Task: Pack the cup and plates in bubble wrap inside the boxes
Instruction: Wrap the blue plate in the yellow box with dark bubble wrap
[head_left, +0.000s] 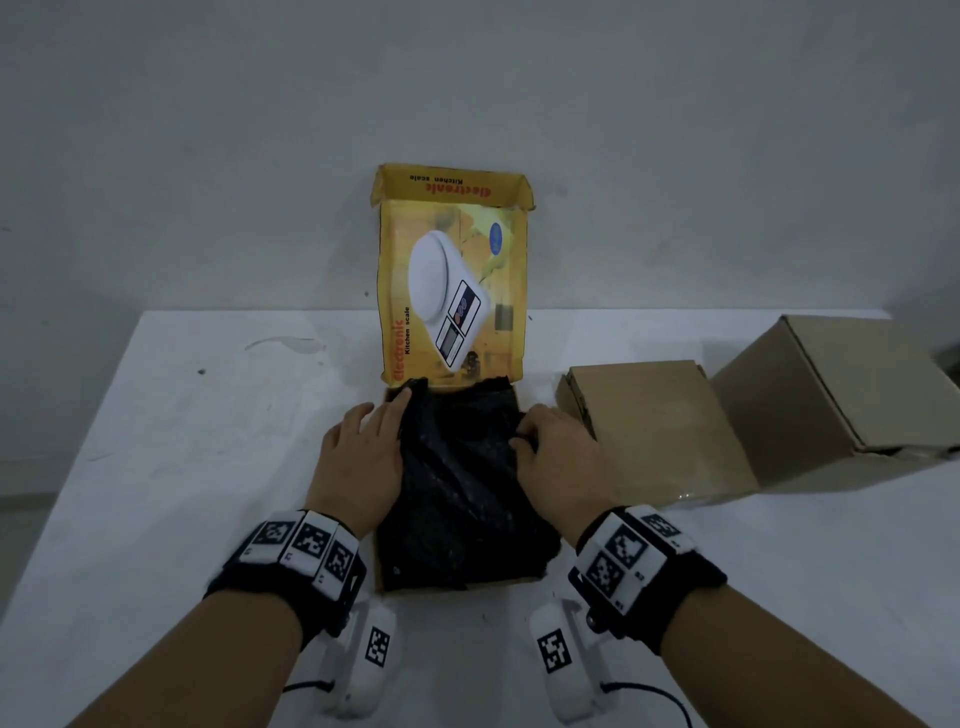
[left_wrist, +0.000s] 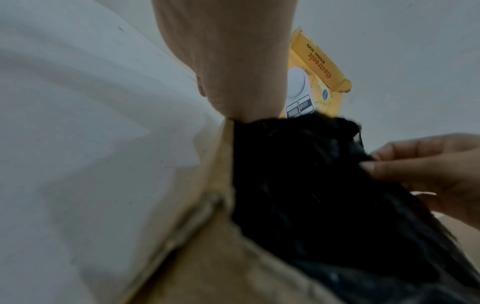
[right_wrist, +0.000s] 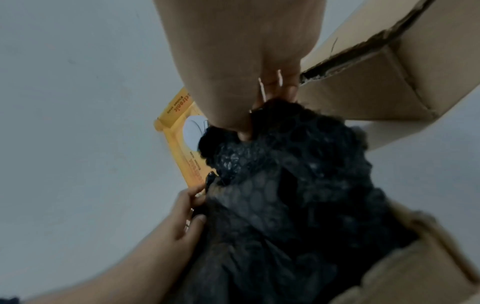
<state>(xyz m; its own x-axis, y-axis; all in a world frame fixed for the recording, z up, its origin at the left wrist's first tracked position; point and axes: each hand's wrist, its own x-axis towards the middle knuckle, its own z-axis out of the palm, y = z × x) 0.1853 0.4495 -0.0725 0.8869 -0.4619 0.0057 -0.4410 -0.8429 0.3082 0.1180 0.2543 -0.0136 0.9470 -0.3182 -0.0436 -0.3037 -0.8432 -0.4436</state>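
An open yellow kitchen-scale box (head_left: 519, 581) sits mid-table, its lid (head_left: 452, 291) standing up against the wall. A bundle of black bubble wrap (head_left: 457, 483) fills the box; whatever it wraps is hidden. My left hand (head_left: 387, 415) lies along the bundle's left side, fingers straight and pressed against the wrap (right_wrist: 285, 195). My right hand (head_left: 524, 434) is on the bundle's right side, its curled fingers (left_wrist: 415, 164) pinching a fold of wrap (left_wrist: 311, 185). The box's brown left wall (left_wrist: 207, 257) shows beside my left hand (left_wrist: 233, 82).
Two shut brown cardboard boxes stand right of the yellow one: a flat one (head_left: 660, 431) close to my right hand and a taller one (head_left: 841, 400) beyond it. The white table (head_left: 182, 467) runs left to its edge. A grey wall is right behind.
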